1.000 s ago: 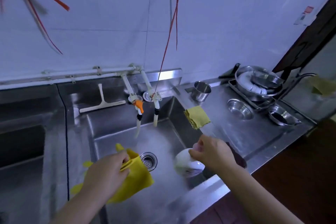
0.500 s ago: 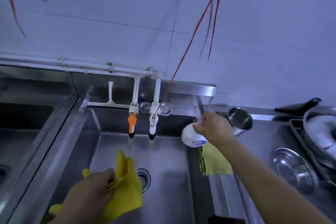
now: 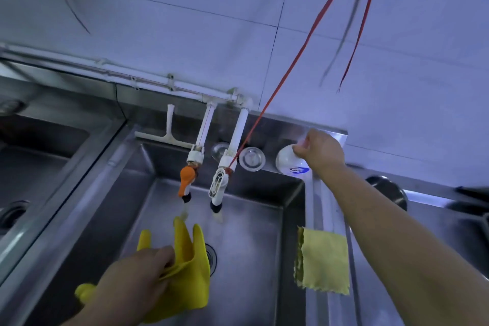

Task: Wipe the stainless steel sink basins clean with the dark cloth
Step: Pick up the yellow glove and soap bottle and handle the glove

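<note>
The middle stainless steel basin (image 3: 251,241) lies below me with its round drain (image 3: 211,257) partly hidden. My left hand (image 3: 135,280) grips a yellow rubber glove (image 3: 190,267) over the basin's near left part. My right hand (image 3: 320,149) reaches to the back ledge and holds a white bottle (image 3: 289,163) with a blue mark, lying on its side at the basin's far right corner. A pale yellow cloth (image 3: 324,259) hangs over the basin's right rim. No dark cloth shows.
Two white taps, one with an orange handle (image 3: 186,178) and one white (image 3: 218,185), hang over the basin's back. A white squeegee (image 3: 166,135) and a clear lid (image 3: 252,159) sit on the back ledge. Another basin (image 3: 34,156) lies left. Red cords (image 3: 296,61) dangle.
My right hand has carried the white bottle up from the basin's right rim to the back ledge. The view has tilted further toward the wall. My left hand still holds the glove.
</note>
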